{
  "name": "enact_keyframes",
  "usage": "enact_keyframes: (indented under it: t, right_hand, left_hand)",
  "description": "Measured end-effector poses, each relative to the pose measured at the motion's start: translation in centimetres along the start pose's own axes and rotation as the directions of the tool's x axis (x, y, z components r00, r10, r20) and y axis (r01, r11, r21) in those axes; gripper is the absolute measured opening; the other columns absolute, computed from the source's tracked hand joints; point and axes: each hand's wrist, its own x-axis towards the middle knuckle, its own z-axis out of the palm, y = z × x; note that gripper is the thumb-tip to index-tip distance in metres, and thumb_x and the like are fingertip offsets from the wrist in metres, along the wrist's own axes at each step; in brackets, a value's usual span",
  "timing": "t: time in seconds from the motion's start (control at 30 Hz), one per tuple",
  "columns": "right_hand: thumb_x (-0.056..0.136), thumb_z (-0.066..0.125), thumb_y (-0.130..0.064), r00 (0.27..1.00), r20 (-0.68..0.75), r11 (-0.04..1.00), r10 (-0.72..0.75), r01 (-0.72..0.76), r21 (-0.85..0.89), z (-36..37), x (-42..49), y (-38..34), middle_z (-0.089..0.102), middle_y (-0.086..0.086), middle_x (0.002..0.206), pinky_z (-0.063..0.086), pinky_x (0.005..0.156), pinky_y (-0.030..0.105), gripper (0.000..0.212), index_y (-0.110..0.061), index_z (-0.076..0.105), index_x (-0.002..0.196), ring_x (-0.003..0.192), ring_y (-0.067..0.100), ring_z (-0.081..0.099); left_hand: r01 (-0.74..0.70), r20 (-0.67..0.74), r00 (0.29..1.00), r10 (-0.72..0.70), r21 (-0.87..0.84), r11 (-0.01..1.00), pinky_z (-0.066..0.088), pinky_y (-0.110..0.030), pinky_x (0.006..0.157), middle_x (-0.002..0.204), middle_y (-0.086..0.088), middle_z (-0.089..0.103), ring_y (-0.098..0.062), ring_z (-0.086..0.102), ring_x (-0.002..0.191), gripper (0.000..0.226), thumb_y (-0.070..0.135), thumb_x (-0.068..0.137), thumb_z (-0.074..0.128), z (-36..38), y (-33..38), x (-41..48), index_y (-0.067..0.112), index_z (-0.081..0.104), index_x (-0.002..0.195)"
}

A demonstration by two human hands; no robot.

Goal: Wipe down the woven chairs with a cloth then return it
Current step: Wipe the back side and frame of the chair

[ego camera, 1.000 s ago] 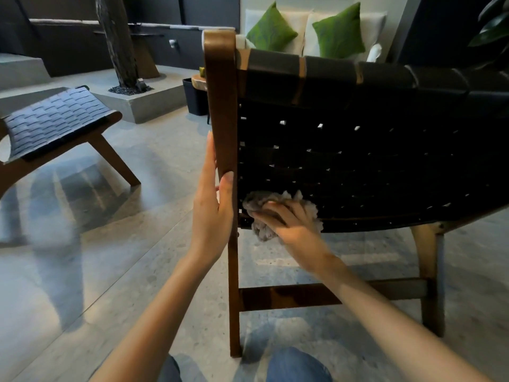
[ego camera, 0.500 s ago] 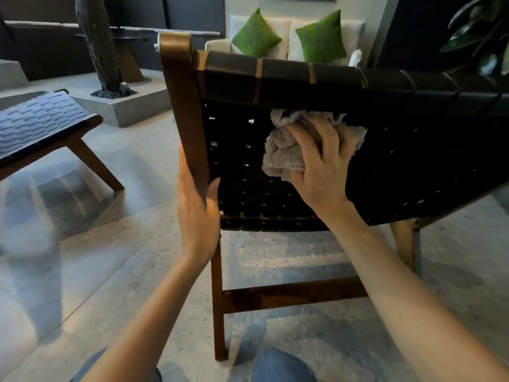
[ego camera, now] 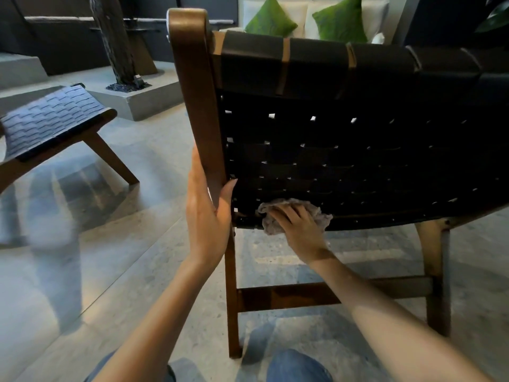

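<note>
Bracing comes first here. Well off to the left of the fingers a second woven chair (ego camera: 55, 119) waits, not yet under the cloth. The left hand (ego camera: 206, 216) steadies the near chair, its fingers straight and pressed together along the outer face of the wooden frame post (ego camera: 192, 92), with the thumb laid on the face toward the camera. Just right of that thumb, the grey cloth (ego camera: 323, 216) sits bunched against the bottom edge of the woven back (ego camera: 358, 161). The right hand (ego camera: 297, 227) pins it there, its fingers lying slightly spread over it and pointing toward the post.

The step in hand looks like wiping the rear of the backrest, low in its left corner. To do it well, I would press through the flats of the fingers, not the tips, so the cloth rides the over-and-under straps without snagging in the small gaps. Overlapping passes should run away from the post toward the uncovered weave on the right. The bracing hand should stop the chair tipping or sliding.
</note>
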Motion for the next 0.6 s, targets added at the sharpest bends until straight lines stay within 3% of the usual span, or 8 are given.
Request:
enact_keyframes:
  t: [0.13,0.23,0.33,0.43,0.53,0.6]
  right_hand:
    - [0.068,0.072,0.013,0.999,0.025,0.998,0.02,-0.021,0.053,-0.6,0.4,-0.4,0.041,-0.001,0.126,0.055,0.086,0.048,0.059,-0.015,0.065,0.12,0.111,0.025,0.041]
    - [0.058,0.074,0.017,0.998,-0.013,0.998,-0.058,0.058,0.014,-3.2,0.0,-0.2,0.04,0.003,0.121,0.057,0.079,0.045,0.07,-0.015,0.065,0.12,0.107,0.026,0.04]
    - [0.075,0.066,0.007,0.964,-0.242,0.994,-0.108,0.099,-0.049,-8.1,-0.2,-0.2,0.041,0.003,0.126,0.051,0.088,0.037,0.062,-0.018,0.052,0.13,0.109,0.026,0.04]
    - [0.093,0.057,-0.004,0.86,-0.497,0.99,-0.112,0.054,-0.129,-13.8,0.9,0.2,0.041,0.004,0.127,0.037,0.096,0.029,0.039,-0.016,0.05,0.129,0.114,0.022,0.034]
    - [0.097,0.053,-0.005,0.777,-0.619,0.98,-0.117,-0.011,-0.199,-17.4,2.9,1.2,0.041,0.004,0.126,0.04,0.097,0.033,0.031,-0.016,0.054,0.126,0.114,0.024,0.034]
    - [0.091,0.059,-0.002,0.762,-0.636,0.97,-0.121,-0.047,-0.24,-18.3,4.1,1.9,0.04,0.003,0.127,0.039,0.101,0.035,0.04,-0.017,0.053,0.127,0.115,0.026,0.037]
  left_hand:
    - [0.036,0.012,0.999,-0.036,-0.016,0.999,0.032,-0.013,0.107,0.15,0.002,0.035,-0.004,0.039,0.131,0.069,0.024,0.095,0.052,0.1,0.6,-0.1,0.021,0.01,0.15]
    - [0.071,0.011,0.997,-0.07,-0.081,0.994,0.028,-0.014,0.109,0.153,0.013,0.025,-0.002,0.032,0.136,0.064,0.021,0.098,0.047,0.3,1.0,-1.0,0.04,0.008,0.145]
    - [0.137,-0.109,0.983,-0.146,-0.09,0.987,0.037,-0.032,0.109,0.139,0.023,0.032,-0.002,0.037,0.129,0.055,0.019,0.097,0.049,0.7,1.0,-3.8,0.044,0.024,0.139]
    - [0.141,-0.257,0.956,-0.143,-0.026,0.99,0.04,-0.018,0.091,0.112,0.015,0.034,-0.002,0.042,0.101,0.036,0.02,0.091,0.054,1.8,0.9,-6.2,0.028,0.038,0.123]
    - [0.185,-0.096,0.978,-0.184,-0.002,0.983,0.037,-0.01,0.082,0.104,0.005,0.042,-0.01,0.044,0.093,0.022,0.015,0.092,0.054,3.2,1.5,-7.2,0.023,0.045,0.11]
    - [0.208,0.12,0.969,-0.217,0.085,0.974,0.041,-0.02,0.094,0.113,-0.001,0.047,-0.018,0.046,0.105,0.022,0.015,0.095,0.053,4.2,1.6,-7.3,0.02,0.049,0.115]
